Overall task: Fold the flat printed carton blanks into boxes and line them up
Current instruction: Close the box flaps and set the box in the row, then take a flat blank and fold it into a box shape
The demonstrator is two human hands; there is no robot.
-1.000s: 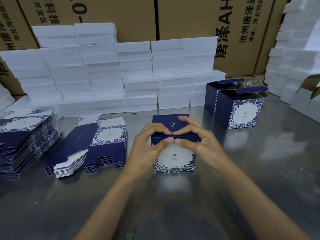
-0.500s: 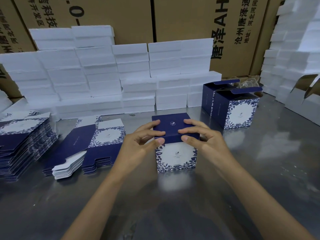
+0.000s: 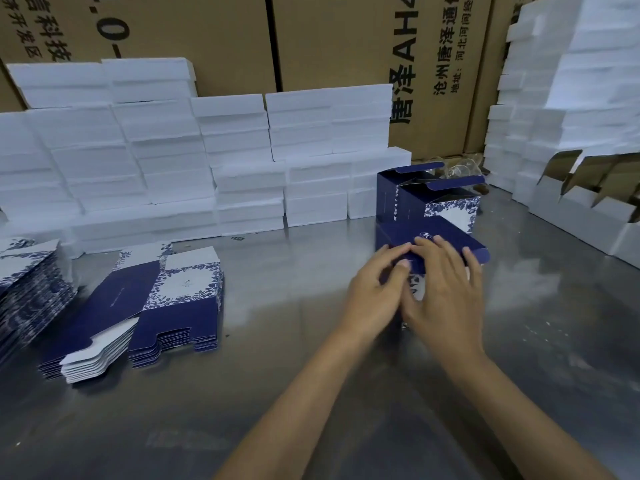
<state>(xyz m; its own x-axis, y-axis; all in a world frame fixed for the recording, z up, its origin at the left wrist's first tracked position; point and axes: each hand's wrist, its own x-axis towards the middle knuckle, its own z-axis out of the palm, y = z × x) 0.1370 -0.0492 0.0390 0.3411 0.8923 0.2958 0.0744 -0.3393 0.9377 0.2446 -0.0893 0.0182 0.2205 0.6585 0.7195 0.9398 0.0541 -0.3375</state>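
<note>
A folded navy box with a blue floral print (image 3: 446,237) stands on the metal table (image 3: 277,393), right of centre. It sits directly in front of two folded boxes with open lids (image 3: 453,211), close to them or touching. My left hand (image 3: 375,292) pinches the box's top front edge at its left corner. My right hand (image 3: 446,292) lies over the lid with its fingers spread and straight, hiding most of the front face. A short stack of flat printed blanks (image 3: 180,296) lies at the left, and a taller stack (image 3: 27,285) lies at the far left edge.
White boxes are stacked in a wall along the back (image 3: 207,161) and in a tall pile at the right (image 3: 571,98). Open white cartons (image 3: 588,216) stand at the right edge. Brown shipping cartons (image 3: 346,39) rise behind.
Both hands have carried the closed box from the table's middle to the right, up against the two open boxes. The view has turned right with them.
</note>
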